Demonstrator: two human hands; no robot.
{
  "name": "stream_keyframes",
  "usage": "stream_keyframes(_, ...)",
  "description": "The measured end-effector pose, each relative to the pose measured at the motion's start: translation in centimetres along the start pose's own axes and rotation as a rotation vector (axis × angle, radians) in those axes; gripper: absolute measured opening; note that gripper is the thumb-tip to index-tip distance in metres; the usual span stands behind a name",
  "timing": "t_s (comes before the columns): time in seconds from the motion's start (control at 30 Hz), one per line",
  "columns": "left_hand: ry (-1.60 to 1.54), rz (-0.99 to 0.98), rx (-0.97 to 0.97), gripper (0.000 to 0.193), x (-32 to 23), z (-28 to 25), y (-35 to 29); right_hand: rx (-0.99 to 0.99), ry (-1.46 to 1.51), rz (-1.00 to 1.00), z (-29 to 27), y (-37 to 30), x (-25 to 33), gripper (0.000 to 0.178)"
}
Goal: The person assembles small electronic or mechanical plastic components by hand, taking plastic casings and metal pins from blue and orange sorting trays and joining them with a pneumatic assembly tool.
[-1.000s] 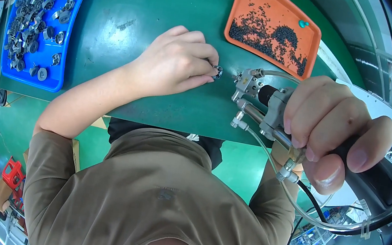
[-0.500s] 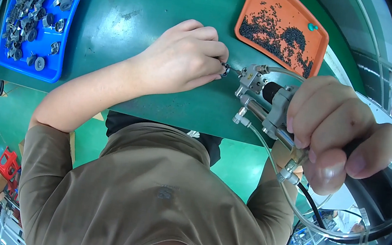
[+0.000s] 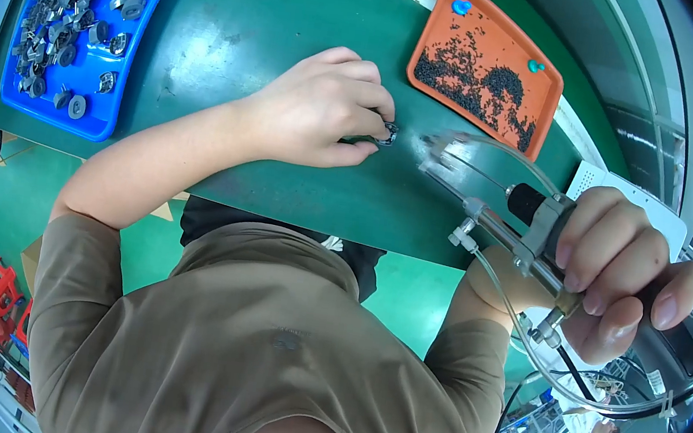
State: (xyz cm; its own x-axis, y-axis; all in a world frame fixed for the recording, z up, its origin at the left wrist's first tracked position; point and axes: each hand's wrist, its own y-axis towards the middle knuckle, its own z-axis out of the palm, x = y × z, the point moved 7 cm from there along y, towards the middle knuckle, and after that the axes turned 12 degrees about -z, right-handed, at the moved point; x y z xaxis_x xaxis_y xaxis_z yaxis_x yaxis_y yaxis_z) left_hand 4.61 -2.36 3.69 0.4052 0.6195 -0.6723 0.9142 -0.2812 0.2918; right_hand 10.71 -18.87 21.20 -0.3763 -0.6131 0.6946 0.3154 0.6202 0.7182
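Note:
My left hand (image 3: 329,115) is closed around a small dark grey part (image 3: 388,133), gripped between thumb and fingers just over the green table. Most of that part is hidden by the fingers. At the right, my right hand (image 3: 617,271) is wrapped round a power screwdriver (image 3: 497,222) with a black collar, metal rods and clear tubes. Its tip, smeared by motion, points toward my left hand and stands a little apart from the part. A thin bit shows between the tip and the collar.
On the left of the green table (image 3: 302,12) stands a blue tray (image 3: 148,32) of round grey parts. An orange tray (image 3: 515,42) at the far right holds many tiny black screws (image 3: 501,84) and two pushpins. Tubes and a black cable loop beneath my right hand.
My right hand has drawn the screwdriver back to the right, away from the part. Its thin bit now shows behind the blurred tip. My left hand keeps its grip.

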Motion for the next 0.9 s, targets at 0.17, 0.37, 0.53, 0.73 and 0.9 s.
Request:
stream_keyframes(0.17,-0.009,0.012,-0.001,0.016,0.3,0.3,0.2,-0.027,-0.022,0.080,-0.1,-0.4,-0.9,0.025)
stream_keyframes(0.37,-0.004,0.026,-0.003,0.015,0.4,0.5,0.2,-0.010,0.042,0.047,0.1,-0.8,-1.8,0.025)
stream_keyframes(0.53,-0.025,0.022,-0.008,0.015,0.4,0.6,0.1,0.055,0.101,0.069,0.9,-0.8,-2.7,0.023)
stream_keyframes(0.73,-0.054,0.041,-0.026,0.021,-0.3,0.3,-0.2,0.046,0.156,0.035,1.2,-1.0,-2.9,0.023)
stream_keyframes(0.9,-0.250,0.117,-0.131,0.023,-2.0,-0.6,0.1,-0.009,0.210,-0.087,2.0,-1.1,-2.7,0.029)
